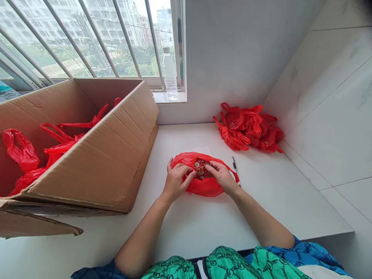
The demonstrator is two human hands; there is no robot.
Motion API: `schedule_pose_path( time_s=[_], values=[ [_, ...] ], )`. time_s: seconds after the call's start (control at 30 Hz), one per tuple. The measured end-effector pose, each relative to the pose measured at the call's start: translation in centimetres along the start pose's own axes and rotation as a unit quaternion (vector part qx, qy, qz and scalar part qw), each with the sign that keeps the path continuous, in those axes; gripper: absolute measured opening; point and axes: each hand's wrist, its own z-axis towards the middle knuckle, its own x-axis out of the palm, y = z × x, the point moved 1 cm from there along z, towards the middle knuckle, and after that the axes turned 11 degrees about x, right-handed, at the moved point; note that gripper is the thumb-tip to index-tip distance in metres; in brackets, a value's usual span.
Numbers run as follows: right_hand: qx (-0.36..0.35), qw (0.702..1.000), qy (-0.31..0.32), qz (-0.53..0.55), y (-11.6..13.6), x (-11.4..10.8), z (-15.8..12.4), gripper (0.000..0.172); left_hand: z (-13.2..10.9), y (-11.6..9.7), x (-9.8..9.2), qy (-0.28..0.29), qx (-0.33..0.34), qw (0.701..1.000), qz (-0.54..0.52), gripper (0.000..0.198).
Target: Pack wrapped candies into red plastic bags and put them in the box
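In front of me on the white table lies a red plastic bag (203,190), spread in a rounded shape. Over its middle is a small dark red packet (200,167) printed with flowers and gold characters. My right hand (222,176) pinches the packet's right side between thumb and fingers. At the packet's left edge, my left hand (178,178) has thumb and fingertips closed on it, with the palm side hidden. Part of the bag stretches under both hands. A pen (234,164) lies just right of the bag, partly covered by it near my right wrist.
A large open cardboard box (116,155) with several red plastic bags (23,151) in it stands at the left. More crumpled red bags (250,126) are heaped at the back right by the wall. A clear water bottle (170,75) stands on the windowsill.
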Motion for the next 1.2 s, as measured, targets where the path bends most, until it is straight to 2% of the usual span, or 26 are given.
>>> schedule_pose_path(
  time_s=[0.1,0.2,0.23,0.3,0.37,0.47,0.57,0.67,0.77,0.93,1.03,1.1,1.17,1.2],
  values=[
    [0.012,1.0,0.012,0.0,-0.1,0.5,-0.1,0.037,0.0,-0.1,0.4,-0.005,-0.02,1.0,-0.024,0.024],
    [0.011,0.998,0.043,-0.037,-0.2,1.0,-0.4,0.033,0.0,-0.3,0.6,0.0,-0.01,1.0,-0.02,0.028],
    [0.001,0.998,0.04,-0.057,-0.1,1.1,-0.5,0.033,0.0,-0.3,0.5,0.008,-0.002,1.0,-0.01,0.029],
    [-0.043,0.993,-0.008,-0.111,0.2,0.6,-0.7,0.031,0.0,-0.2,0.4,0.031,0.004,0.999,0.024,0.032],
    [-0.104,0.972,-0.081,-0.195,0.6,-0.2,-0.8,0.026,-0.1,0.1,0.4,0.048,-0.006,0.996,0.071,0.03],
    [-0.164,0.911,-0.158,-0.343,0.9,-1.5,-0.8,0.026,-0.3,0.7,0.7,0.054,-0.021,0.988,0.146,0.017],
    [-0.161,0.864,-0.177,-0.443,0.5,-2.1,-0.7,0.032,-0.5,1.3,1.5,0.072,-0.034,0.978,0.195,0.029],
    [-0.151,0.843,-0.191,-0.48,0.0,-2.0,-0.4,0.032,-0.6,1.6,2.1,0.097,-0.046,0.973,0.205,0.041],
    [-0.138,0.825,-0.215,-0.504,-0.2,-2.0,-0.4,0.031,-0.7,1.6,2.3,0.096,-0.046,0.974,0.202,0.036],
    [-0.098,0.795,-0.243,-0.546,-0.1,-2.2,-0.5,0.033,-0.5,0.9,1.8,0.044,-0.054,0.991,0.117,0.013],
    [-0.064,0.781,-0.239,-0.574,-0.1,-2.5,-0.4,0.032,-0.3,0.5,1.3,-0.007,-0.087,0.996,-0.001,0.01],
    [-0.053,0.773,-0.238,-0.585,0.0,-2.5,-0.4,0.033,-0.1,0.3,1.1,-0.032,-0.127,0.986,-0.104,0.013],
    [-0.076,0.782,-0.245,-0.569,0.3,-2.3,-0.5,0.036,0.1,0.2,0.9,-0.04,-0.154,0.968,-0.192,0.017],
    [-0.101,0.796,-0.241,-0.545,0.5,-2.1,-0.6,0.036,0.1,0.2,0.9,-0.044,-0.154,0.965,-0.207,0.018]
  ],
)
